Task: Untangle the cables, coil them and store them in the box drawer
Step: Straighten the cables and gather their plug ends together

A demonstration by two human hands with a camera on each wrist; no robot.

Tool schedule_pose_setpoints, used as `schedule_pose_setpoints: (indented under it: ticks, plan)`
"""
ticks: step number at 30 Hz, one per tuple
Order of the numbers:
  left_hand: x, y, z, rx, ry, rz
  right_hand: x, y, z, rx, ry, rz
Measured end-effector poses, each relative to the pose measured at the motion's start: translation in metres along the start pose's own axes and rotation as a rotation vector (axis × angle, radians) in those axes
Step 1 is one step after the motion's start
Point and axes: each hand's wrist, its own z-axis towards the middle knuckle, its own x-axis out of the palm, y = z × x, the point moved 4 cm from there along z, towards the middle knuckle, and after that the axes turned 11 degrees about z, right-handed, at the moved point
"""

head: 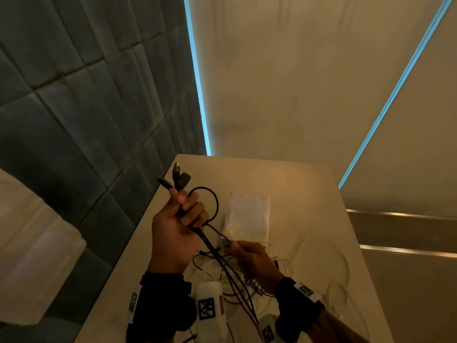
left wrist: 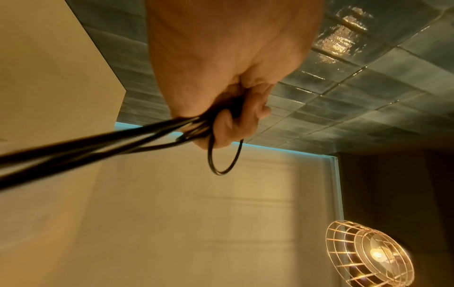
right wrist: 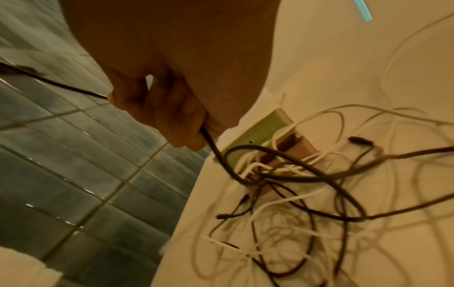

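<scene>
My left hand [head: 179,219] is raised above the table and grips a bunch of black cables [head: 210,246], whose plug ends [head: 181,178] stick up past the fingers. One black loop [head: 210,194] curls out beside the knuckles; the left wrist view shows that loop [left wrist: 224,170] hanging below the fist [left wrist: 228,116]. My right hand [head: 249,258], lower and to the right, pinches a single black cable [right wrist: 216,153] that runs toward the left hand. A tangle of black and white cables [right wrist: 294,194] lies on the table under both hands.
A clear plastic bag [head: 248,219] lies on the beige table [head: 309,194] behind the hands. A small green and brown box [right wrist: 265,132] sits under the tangle. A thin white cable [head: 341,253] loops to the right. A tiled wall [head: 86,120] stands to the left.
</scene>
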Motion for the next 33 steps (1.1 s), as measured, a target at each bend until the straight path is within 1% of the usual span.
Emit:
schedule_pose_setpoints:
  ticks: [2, 4, 6, 8, 10, 12, 14, 16, 18, 19, 21, 24, 29, 33]
  plan:
    - [-0.004, -0.003, -0.002, 0.005, -0.023, 0.002, -0.011, -0.009, -0.002, 0.007, -0.041, -0.046]
    - [-0.009, -0.001, -0.002, -0.003, -0.057, 0.019, -0.016, -0.009, -0.006, 0.005, -0.040, -0.061]
    - [-0.016, 0.003, 0.000, -0.023, -0.106, 0.062, -0.017, 0.000, -0.009, 0.008, -0.049, -0.023]
    - [-0.024, 0.005, 0.002, -0.041, -0.168, 0.123, -0.015, 0.015, -0.006, -0.008, -0.110, 0.041]
    - [-0.029, 0.006, 0.004, -0.055, -0.224, 0.203, -0.009, 0.037, -0.003, -0.082, -0.156, 0.174]
    - [-0.027, 0.008, 0.004, -0.076, -0.269, 0.313, 0.000, 0.060, -0.002, -0.185, -0.135, 0.237]
    - [-0.021, 0.012, 0.004, -0.090, -0.301, 0.400, 0.014, 0.079, -0.003, -0.282, -0.052, 0.165]
    - [-0.015, 0.017, 0.004, -0.105, -0.323, 0.466, 0.029, 0.090, -0.005, -0.385, 0.017, -0.004]
    - [-0.010, 0.020, 0.005, -0.123, -0.331, 0.497, 0.042, 0.092, -0.006, -0.488, 0.068, -0.163]
    - [-0.008, 0.022, 0.005, -0.135, -0.326, 0.490, 0.046, 0.090, -0.006, -0.514, 0.090, -0.206]
    - [-0.004, 0.022, 0.004, -0.148, -0.294, 0.444, 0.048, 0.083, -0.005, -0.511, 0.121, -0.220]
    - [0.000, 0.017, 0.004, -0.142, -0.255, 0.362, 0.045, 0.076, -0.004, -0.456, 0.142, -0.208]
    - [0.004, 0.015, 0.004, -0.090, -0.190, 0.268, 0.033, 0.056, 0.004, -0.368, 0.185, -0.204]
    - [0.000, 0.014, 0.005, -0.056, -0.149, 0.248, 0.018, 0.040, 0.008, -0.373, 0.159, -0.318]
